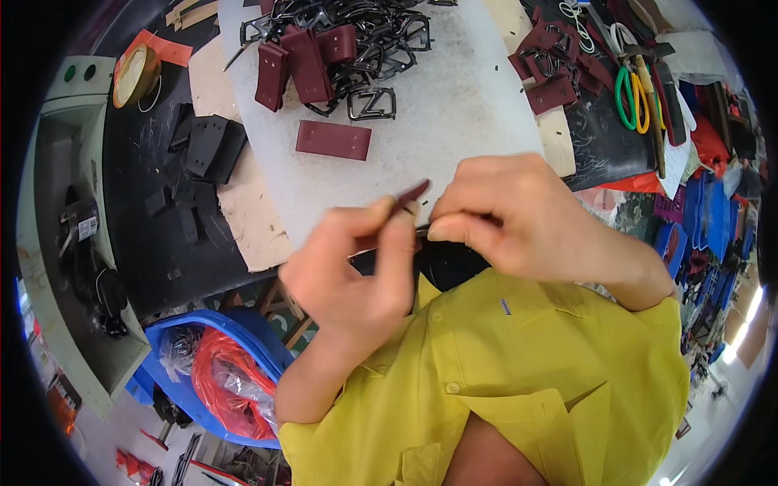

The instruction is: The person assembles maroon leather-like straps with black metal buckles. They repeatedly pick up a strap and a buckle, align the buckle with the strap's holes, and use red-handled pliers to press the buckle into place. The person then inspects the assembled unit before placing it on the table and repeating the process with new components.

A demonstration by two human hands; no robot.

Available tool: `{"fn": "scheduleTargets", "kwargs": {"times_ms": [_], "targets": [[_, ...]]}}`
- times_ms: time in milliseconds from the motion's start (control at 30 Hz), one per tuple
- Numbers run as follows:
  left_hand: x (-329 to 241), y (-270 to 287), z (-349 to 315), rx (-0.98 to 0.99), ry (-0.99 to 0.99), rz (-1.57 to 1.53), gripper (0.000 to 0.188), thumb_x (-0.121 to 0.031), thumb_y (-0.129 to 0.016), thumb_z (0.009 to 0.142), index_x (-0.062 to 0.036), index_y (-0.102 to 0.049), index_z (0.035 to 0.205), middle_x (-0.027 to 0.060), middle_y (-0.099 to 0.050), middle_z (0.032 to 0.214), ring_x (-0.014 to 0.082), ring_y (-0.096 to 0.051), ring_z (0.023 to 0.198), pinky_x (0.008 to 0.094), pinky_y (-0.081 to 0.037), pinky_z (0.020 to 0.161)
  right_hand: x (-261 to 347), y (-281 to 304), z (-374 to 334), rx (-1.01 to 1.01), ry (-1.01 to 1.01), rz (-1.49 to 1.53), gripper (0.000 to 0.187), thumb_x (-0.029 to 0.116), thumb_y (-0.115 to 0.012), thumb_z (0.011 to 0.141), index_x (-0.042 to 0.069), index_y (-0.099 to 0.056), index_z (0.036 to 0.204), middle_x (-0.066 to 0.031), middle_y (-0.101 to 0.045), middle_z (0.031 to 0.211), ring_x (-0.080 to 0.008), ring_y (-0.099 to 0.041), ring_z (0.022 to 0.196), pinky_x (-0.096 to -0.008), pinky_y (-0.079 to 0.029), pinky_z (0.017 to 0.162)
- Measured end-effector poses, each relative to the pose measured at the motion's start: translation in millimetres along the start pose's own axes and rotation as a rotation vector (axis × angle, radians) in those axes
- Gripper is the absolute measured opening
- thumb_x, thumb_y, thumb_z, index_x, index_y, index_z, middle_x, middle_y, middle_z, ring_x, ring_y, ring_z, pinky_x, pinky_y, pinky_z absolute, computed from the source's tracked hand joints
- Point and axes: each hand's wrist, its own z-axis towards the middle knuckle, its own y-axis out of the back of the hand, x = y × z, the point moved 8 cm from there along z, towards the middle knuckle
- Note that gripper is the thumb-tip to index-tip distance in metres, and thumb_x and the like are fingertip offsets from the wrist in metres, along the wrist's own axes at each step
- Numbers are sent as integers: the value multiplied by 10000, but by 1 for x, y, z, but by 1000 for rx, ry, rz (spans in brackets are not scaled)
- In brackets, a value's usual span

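Between the thumb and fingers of my left hand (348, 263) is a dark red leather strap piece (414, 193), its tip sticking up past the fingertips. Close to its right side, my right hand (510, 215) is closed in a pinch at the near edge of the white board; what its fingertips hold, if anything, is hidden. Beyond the hands a flat dark red leather piece (334, 140) with small holes lies on the board. Behind it sits a black metal buckle (372, 104), next to a heap of similar buckles (381, 49) and folded leather pieces (306, 65).
The white board (454, 121) rests on a black table. Black leather pieces (212, 150) lie to the left, beside a tape roll (138, 74). Joined dark red pieces (553, 69) and scissors with green and yellow handles (640, 101) are at right. A blue tub (267, 348) holds plastic bags.
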Motion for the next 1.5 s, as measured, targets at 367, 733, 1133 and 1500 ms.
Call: {"fn": "scheduleTargets", "kwargs": {"times_ms": [367,733,1133,1500], "targets": [[39,-10,-1,23,348,-672,108,-2,-565,852,-31,-510,940,135,-616,1005,211,-603,904,354,-504,797,-30,-18,-5,-302,-491,705,169,22,-586,833,-37,-615,989,-43,-633,746,-16,-486,521,-165,-388,459],[20,20,6,127,133,-561,190,6,-514,819,70,-594,979,112,-578,896,164,-554,817,277,-423,751,-42,27,-15,-448,-500,388,115,40,-618,793,-22,-641,887,27,-591,659,9,-467,574,-156,-355,493],[24,19,-1,103,192,-621,159,51,-558,796,9,-537,948,122,-588,860,178,-550,769,311,-440,729,-40,16,-15,-350,-504,433,126,57,-623,795,-22,-638,891,30,-583,668,7,-449,576,-165,-359,501],[22,22,-3,39,207,-375,132,69,-663,754,53,-641,883,112,-643,830,123,-594,682,215,-466,623,-19,18,-4,-328,-253,-161,167,29,-650,769,1,-647,933,-50,-624,759,-79,-546,559,-223,-432,509]]}}
